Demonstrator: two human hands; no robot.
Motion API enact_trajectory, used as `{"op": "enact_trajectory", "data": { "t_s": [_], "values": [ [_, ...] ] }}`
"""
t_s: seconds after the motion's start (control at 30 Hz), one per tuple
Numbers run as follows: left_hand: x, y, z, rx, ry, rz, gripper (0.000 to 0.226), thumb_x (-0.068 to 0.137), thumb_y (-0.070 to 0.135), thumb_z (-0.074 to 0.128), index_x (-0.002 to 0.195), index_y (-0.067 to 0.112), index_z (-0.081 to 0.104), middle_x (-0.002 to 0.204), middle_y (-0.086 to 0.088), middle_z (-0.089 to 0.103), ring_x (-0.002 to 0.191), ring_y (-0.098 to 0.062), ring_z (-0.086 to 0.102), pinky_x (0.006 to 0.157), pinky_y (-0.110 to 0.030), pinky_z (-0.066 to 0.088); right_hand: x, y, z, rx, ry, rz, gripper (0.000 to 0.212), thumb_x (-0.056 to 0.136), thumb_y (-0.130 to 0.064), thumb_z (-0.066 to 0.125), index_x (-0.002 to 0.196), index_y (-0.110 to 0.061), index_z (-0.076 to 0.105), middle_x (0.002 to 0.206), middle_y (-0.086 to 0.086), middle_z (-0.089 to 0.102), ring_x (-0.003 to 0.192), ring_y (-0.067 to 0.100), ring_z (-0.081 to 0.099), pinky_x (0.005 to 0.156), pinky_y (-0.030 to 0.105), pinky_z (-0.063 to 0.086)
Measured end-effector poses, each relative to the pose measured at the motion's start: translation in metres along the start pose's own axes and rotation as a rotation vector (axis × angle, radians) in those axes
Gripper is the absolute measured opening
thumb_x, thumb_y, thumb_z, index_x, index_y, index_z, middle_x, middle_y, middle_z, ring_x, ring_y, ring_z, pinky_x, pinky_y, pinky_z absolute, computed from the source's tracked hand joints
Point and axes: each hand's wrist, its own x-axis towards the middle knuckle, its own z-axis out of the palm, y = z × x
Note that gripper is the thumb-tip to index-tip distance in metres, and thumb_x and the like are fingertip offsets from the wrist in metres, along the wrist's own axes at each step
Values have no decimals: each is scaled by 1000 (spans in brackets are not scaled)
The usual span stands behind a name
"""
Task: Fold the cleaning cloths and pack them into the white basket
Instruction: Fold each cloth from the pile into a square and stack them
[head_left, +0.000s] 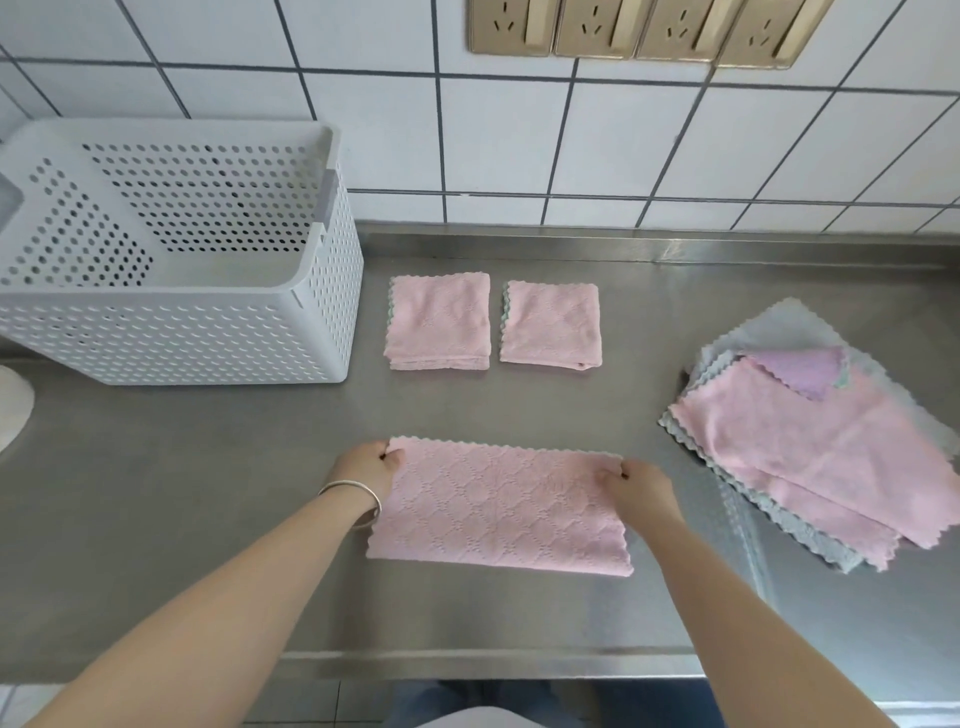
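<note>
A pink cleaning cloth (498, 506), folded once into a wide strip, lies on the steel counter in front of me. My left hand (366, 467) pinches its far left corner and my right hand (641, 483) pinches its far right corner. Two pink cloths folded into small squares, one (440, 322) beside the other (551, 326), lie further back. The white perforated basket (171, 343) stands at the back left, and no cloth shows inside it. A pile of unfolded pink, grey and purple cloths (810, 441) lies at the right.
The steel counter (208, 493) runs to a tiled wall (519, 130) at the back with a row of brass sockets (644, 26) up high. A white rounded object (13, 410) sits at the left edge. The counter's front edge is close to my body.
</note>
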Motion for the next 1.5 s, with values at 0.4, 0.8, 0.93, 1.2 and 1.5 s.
{"op": "enact_trajectory", "data": {
  "t_s": [0.4,0.8,0.93,1.2,1.5],
  "values": [
    [-27,12,23,334,458,325,53,63,28,76,110,14,57,111,-11,61,98,-33,61,73,-42,51,-35,1,13,85,142,140,34,88,-29,49,118,-15,42,110,11,63,98,30,58,77,34,42],
    [-59,40,88,812,-89,744,66,80,63,-2,135,37,-27,148,5,-35,131,-24,-41,110,-59,-13,-74,31,27,-185,55,298,51,80,-51,53,120,-19,47,115,2,56,109,21,50,92,36,39],
    [-54,43,85,794,-142,722,74,66,69,-6,133,45,-25,150,3,-34,131,-27,-42,110,-59,-15,-72,27,27,-292,12,316,51,86,-51,41,123,-18,54,123,3,52,117,22,44,92,35,37],
    [-62,70,66,694,-242,665,70,82,60,44,142,45,10,156,5,-18,141,-29,-23,113,-56,-10,-82,18,31,304,84,172,14,79,-10,51,69,-16,44,67,-1,48,61,14,43,53,25,34],
    [-90,108,12,-426,-348,243,27,92,32,50,71,17,59,59,3,48,51,-7,44,53,-21,35,-107,-41,73,76,575,-711,19,60,-12,48,74,-25,50,69,-5,54,70,16,39,59,26,31]
  ]
}}
